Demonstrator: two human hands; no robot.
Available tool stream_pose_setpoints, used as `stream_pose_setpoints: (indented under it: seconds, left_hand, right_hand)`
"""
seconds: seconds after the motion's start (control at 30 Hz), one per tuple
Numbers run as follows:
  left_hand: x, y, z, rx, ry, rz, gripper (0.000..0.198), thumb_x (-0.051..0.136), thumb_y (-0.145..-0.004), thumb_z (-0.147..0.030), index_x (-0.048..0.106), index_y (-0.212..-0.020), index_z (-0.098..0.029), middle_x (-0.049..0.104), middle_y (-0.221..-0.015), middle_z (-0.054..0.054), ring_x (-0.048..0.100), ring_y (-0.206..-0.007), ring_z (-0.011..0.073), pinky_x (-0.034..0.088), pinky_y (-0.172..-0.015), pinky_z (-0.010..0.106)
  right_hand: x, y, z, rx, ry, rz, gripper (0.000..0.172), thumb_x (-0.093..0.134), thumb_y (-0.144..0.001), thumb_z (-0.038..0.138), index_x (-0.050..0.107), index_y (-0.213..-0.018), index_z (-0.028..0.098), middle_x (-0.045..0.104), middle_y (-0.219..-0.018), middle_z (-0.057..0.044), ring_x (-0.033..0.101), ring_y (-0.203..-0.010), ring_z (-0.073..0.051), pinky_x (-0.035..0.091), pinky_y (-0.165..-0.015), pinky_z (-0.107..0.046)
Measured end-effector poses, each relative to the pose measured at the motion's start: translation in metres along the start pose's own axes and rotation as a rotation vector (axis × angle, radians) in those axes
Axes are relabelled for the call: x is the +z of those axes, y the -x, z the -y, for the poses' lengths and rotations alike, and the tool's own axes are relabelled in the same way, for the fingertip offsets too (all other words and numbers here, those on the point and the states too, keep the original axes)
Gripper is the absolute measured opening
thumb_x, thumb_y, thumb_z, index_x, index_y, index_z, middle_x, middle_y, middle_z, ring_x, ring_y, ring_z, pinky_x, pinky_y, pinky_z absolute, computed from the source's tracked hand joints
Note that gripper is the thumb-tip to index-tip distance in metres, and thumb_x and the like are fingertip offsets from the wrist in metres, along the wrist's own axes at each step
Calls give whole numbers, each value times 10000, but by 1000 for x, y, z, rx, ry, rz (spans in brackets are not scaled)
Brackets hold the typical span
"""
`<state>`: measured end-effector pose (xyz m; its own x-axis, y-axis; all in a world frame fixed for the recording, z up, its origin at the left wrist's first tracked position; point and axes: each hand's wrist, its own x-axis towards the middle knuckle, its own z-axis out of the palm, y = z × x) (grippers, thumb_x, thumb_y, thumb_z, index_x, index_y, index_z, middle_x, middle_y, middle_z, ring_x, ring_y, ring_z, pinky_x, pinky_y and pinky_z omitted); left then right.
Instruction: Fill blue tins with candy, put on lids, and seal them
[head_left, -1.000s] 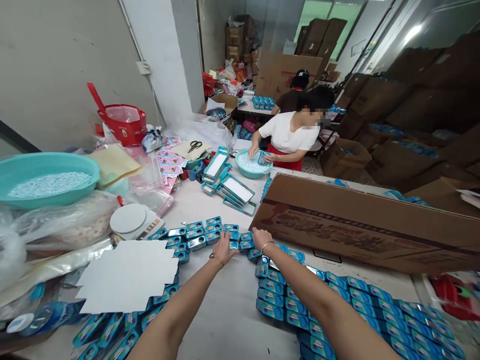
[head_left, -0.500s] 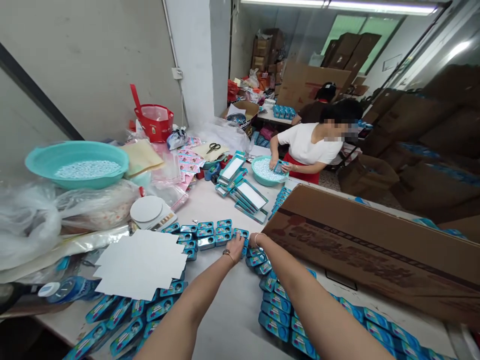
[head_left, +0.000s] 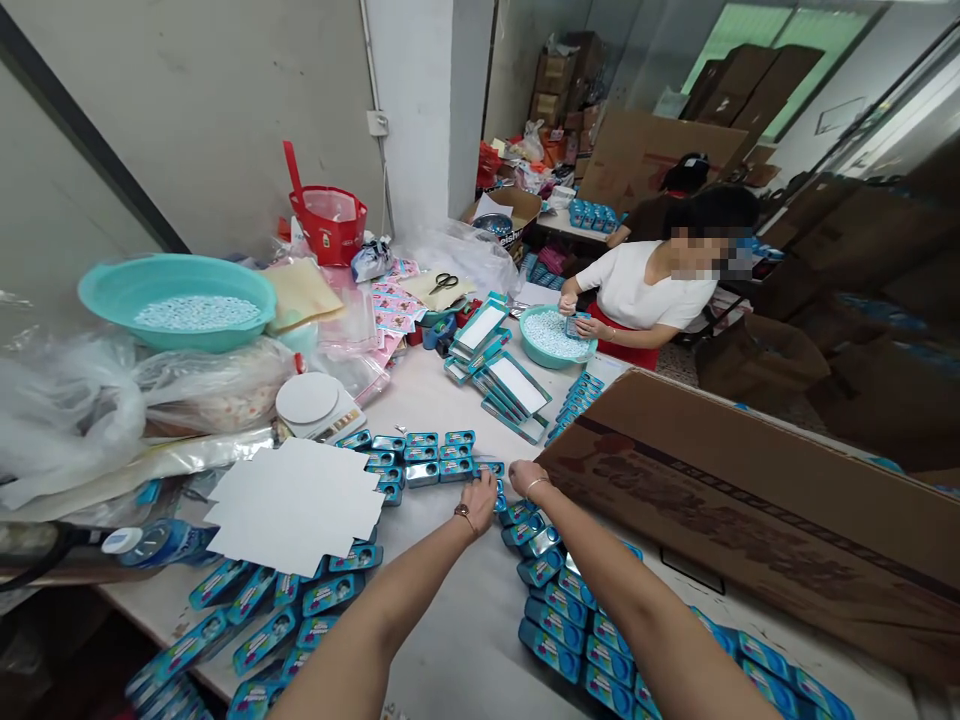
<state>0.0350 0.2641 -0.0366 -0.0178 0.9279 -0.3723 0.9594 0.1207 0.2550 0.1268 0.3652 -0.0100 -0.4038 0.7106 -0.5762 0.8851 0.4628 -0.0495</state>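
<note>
Both my arms reach out over a pale table covered with small blue tins. My left hand rests knuckles up on the tins at the right end of a neat block of blue tins. My right hand lies just beside it, next to the corner of a long cardboard box. The fingers of both hands curl down onto the tins and are mostly hidden. A loose heap of blue tins runs under my right forearm. More blue tins lie at the near left edge.
White card sheets and a kitchen scale lie to the left. A teal basin of white pellets sits on plastic bags. Across the table a person in a white top works over a second teal basin. Flat blue trays are stacked mid-table.
The view has swung left and up. My hands stay together at the right end of the tin block, and the tins by my right hand look more bunched.
</note>
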Motion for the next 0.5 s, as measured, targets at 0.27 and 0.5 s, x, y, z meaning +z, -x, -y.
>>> stream_pose_setpoints:
  seconds: [0.27, 0.5]
  left_hand:
    - [-3, 11, -1, -5, 52, 7, 575, 640, -773, -117, 431, -1306, -170, 484, -1310, 167, 573, -1139, 300, 483, -921, 400]
    - [8, 44, 2, -101, 105, 45, 571, 679, -723, -115, 468, -1250, -172, 570, -1206, 154, 603, -1100, 302, 497, -895, 394]
  right_hand:
    - [-13, -10, 14, -249, 210, 11, 557, 566, -881, 182, 432, -1421, 195, 668, -1203, -189, 641, -1123, -287, 479, -893, -368]
    - [-1, -15, 38, -310, 301, 34, 383, 637, -903, 338, 587, -1225, 138, 647, -1188, -129, 643, -1048, -243, 523, -894, -428]
